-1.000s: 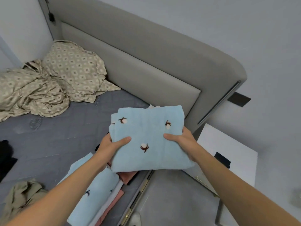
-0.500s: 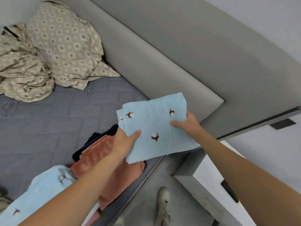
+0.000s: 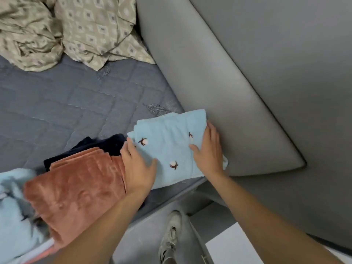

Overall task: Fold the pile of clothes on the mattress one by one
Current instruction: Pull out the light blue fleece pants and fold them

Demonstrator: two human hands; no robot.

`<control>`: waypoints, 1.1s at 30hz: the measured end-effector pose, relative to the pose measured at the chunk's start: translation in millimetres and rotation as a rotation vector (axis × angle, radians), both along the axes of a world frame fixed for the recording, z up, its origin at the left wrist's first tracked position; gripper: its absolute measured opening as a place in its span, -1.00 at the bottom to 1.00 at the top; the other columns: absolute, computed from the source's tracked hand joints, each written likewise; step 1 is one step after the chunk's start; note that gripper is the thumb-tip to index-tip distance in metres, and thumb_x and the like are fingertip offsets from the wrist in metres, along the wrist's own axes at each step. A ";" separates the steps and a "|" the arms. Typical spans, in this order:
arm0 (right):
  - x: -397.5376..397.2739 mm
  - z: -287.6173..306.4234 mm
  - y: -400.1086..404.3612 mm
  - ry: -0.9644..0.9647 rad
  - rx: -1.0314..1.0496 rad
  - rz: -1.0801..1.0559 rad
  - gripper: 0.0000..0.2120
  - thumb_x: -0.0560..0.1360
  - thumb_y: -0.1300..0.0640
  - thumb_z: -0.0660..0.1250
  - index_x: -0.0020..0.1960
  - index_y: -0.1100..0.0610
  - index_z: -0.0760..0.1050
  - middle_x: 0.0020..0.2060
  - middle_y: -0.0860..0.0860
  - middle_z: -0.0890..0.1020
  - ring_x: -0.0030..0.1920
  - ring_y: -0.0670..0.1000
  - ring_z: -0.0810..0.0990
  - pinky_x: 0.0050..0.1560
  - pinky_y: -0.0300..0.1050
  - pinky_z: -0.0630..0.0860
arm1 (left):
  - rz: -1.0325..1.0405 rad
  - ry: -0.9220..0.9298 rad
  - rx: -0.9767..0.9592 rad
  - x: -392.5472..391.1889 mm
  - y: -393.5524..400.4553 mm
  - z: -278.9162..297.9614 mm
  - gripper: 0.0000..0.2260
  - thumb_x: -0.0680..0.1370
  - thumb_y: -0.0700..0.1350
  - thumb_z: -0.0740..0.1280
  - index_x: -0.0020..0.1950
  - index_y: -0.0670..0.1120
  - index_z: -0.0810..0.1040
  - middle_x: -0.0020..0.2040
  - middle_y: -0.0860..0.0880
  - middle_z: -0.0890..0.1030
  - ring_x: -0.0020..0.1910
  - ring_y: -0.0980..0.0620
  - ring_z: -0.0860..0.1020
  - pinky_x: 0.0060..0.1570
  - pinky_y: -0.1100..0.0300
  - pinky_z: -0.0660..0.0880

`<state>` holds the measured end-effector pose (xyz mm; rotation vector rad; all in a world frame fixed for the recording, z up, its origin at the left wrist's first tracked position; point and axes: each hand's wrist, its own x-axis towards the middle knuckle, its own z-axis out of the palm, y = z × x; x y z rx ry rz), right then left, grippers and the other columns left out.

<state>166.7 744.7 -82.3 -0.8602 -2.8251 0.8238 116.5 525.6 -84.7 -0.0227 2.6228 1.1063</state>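
I have the folded blue cloth (image 3: pixel 171 149) between both hands, set down at the corner of the mattress (image 3: pixel 66 111), its far side right against the grey headboard (image 3: pixel 209 92). My left hand (image 3: pixel 138 168) grips its near-left edge, thumb on top and fingers tucked under, as far as I can see. My right hand (image 3: pixel 208 153) clasps the right edge, thumb across the top and fingers curled round the side next to the headboard.

What the next move turns on, I think, is this: the cloth lies straight ahead of me, between my hands, its long axis running from the mattress's near edge up towards the headboard. Neither hand is nearer — each has its own side. Letting go should mean sliding the left fingers out to the left and the right ones back towards me, since the headboard leaves no room on that side.

The count: one blue cloth in hand, one folded rust cloth (image 3: pixel 76 191) just left of it, touching my left hand, one dark piece (image 3: pixel 99 145) lying under the rust one, and more pale blue fabric (image 3: pixel 15 206) at the left edge, too blurred to count. Far off lies one crumpled patterned sheet (image 3: pixel 57 29) — still unfolded.
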 end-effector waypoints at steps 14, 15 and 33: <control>-32.7 -9.5 -20.9 0.116 0.321 0.490 -0.36 0.63 0.09 0.28 0.66 0.15 0.17 0.65 0.07 0.18 0.67 0.07 0.06 0.64 0.22 0.04 | -0.566 0.293 -0.311 -19.3 28.4 -30.3 -0.16 0.51 0.22 0.30 0.71 0.04 0.03 0.71 -0.08 -0.09 0.68 -0.09 -0.18 0.63 -0.21 0.00; -36.4 -19.6 -14.1 0.048 0.349 0.507 -0.36 0.65 0.03 0.23 0.67 0.14 0.14 0.67 0.08 0.14 0.68 0.07 0.02 0.64 0.22 0.03 | -0.562 0.306 -0.312 -23.7 26.8 -35.8 -0.16 0.50 0.25 0.29 0.71 0.06 0.03 0.71 -0.07 -0.08 0.69 -0.10 -0.17 0.62 -0.21 -0.01; -59.3 -150.1 22.3 0.029 0.460 0.582 -0.30 0.60 -0.06 0.13 0.69 0.10 0.07 0.68 0.08 0.05 0.68 0.11 -0.04 0.64 0.26 -0.05 | -0.540 0.277 -0.460 -36.7 46.3 -147.7 -0.20 0.58 0.38 0.06 0.71 0.05 -0.11 0.69 -0.19 -0.19 0.67 -0.18 -0.22 0.60 -0.26 -0.01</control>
